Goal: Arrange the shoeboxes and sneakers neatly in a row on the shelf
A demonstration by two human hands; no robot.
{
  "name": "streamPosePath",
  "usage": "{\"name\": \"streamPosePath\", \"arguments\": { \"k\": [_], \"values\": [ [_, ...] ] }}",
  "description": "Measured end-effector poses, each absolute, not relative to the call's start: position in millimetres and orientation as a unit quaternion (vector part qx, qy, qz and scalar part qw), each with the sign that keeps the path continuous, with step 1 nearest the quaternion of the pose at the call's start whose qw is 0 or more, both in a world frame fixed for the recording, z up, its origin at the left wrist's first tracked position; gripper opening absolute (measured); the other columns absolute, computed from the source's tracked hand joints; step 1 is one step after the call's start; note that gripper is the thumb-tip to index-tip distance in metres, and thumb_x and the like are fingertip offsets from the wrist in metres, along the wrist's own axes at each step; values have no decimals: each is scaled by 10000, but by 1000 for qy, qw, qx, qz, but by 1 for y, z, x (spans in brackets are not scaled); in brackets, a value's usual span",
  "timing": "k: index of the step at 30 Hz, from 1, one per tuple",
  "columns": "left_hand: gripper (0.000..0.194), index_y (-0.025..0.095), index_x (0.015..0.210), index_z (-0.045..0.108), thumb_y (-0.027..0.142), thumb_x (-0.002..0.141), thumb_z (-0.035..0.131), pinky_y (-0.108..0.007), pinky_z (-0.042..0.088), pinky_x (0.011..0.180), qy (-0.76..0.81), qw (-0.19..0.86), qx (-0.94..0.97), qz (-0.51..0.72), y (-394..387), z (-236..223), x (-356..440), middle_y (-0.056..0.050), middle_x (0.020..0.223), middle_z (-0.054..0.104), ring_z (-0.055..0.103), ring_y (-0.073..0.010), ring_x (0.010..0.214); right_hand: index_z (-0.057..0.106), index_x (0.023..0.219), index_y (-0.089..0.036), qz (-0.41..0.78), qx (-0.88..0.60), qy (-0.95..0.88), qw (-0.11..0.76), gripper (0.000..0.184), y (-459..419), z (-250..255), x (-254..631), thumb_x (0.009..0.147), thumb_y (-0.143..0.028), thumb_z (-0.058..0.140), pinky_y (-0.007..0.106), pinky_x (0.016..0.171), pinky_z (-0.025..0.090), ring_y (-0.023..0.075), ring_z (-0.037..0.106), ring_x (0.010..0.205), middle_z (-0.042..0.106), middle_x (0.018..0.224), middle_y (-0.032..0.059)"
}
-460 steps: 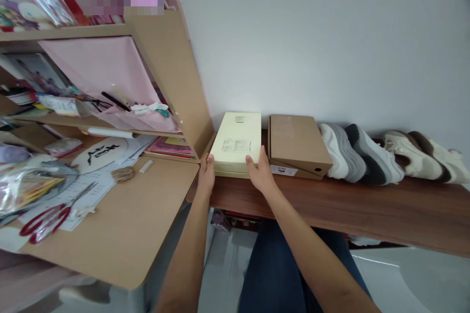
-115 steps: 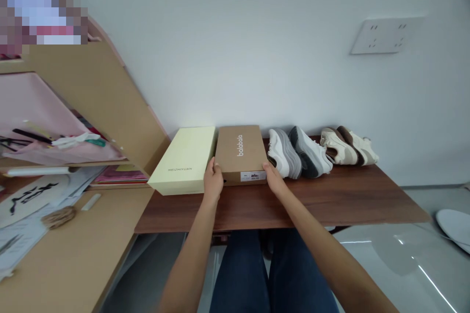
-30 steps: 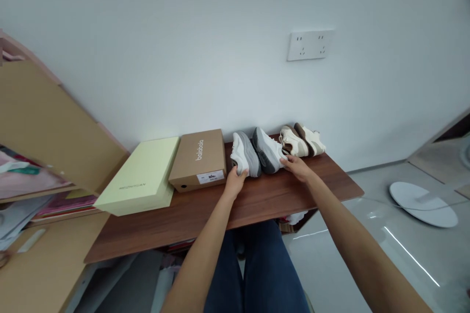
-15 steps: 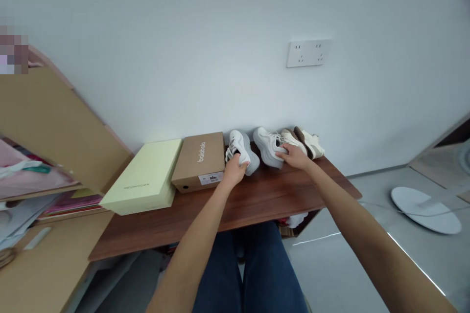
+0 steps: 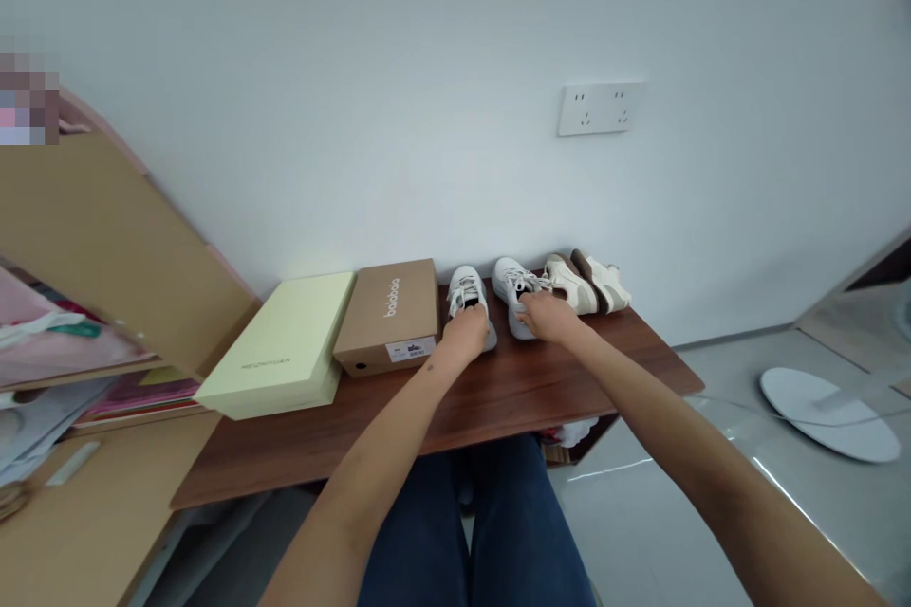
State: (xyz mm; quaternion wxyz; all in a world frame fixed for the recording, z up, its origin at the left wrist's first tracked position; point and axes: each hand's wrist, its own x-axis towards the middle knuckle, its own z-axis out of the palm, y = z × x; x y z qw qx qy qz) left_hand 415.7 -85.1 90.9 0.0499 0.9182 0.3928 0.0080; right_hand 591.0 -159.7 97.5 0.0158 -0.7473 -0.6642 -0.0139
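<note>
While the wearer's jeans (image 5: 527,512) fill the near foreground, both bare forearms reach forward over the dark wooden surface (image 5: 512,389), converging slightly, wrists low and knuckles uppermost. The left hand (image 5: 466,334) is closed narrowly over the heel and collar of the left sneaker (image 5: 466,283), its fingertips at the shoe's opening; the right hand (image 5: 551,315) pinches the collar of the right sneaker (image 5: 509,277) from its outer side, the finger placement inside partly hidden. Both laced sneakers, white and grey, sit upright near the back of the surface, toes to the wall, with a narrow gap between them. The step in hand appears to be the arranging of this pair; the next move would seem to call for small, level adjustments at the heels, then a release that tips neither shoe. Just left of the pair lies the brown shoebox (image 5: 391,313) lettered "balabala", and beyond it the pale yellow box (image 5: 285,332); close on the right stand the cream shoes (image 5: 604,285), brown soles partly showing. Behind the row rises the plain wall (image 5: 427,114), bearing a white socket plate (image 5: 602,107).
</note>
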Motion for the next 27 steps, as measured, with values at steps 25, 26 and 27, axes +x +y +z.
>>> {"name": "streamPosePath", "arguments": {
  "k": [25,26,27],
  "values": [
    [368,111,1247,511,214,894,524,-366,482,937,428,21,903,-39,-92,92,424,-214,1222,609,545,-288,1226,572,1206,-147,-45,-725,-682,89,327,-165,90,589,940,-334,534,371,932,461,293,568,1153,615,1241,166],
    [373,112,1251,509,230,898,525,-370,482,934,430,16,902,-36,-93,94,423,-214,1233,600,540,-293,1227,564,1224,-144,-48,-722,-682,105,339,-169,93,593,945,-332,525,375,947,452,290,562,1159,612,1239,163],
    [383,114,1257,507,253,901,528,-374,482,932,430,10,902,-29,-95,97,423,-213,1248,590,534,-300,1229,559,1235,-143,-50,-719,-682,121,345,-174,96,599,948,-329,518,377,958,445,285,557,1165,611,1236,158]
  ]
}}
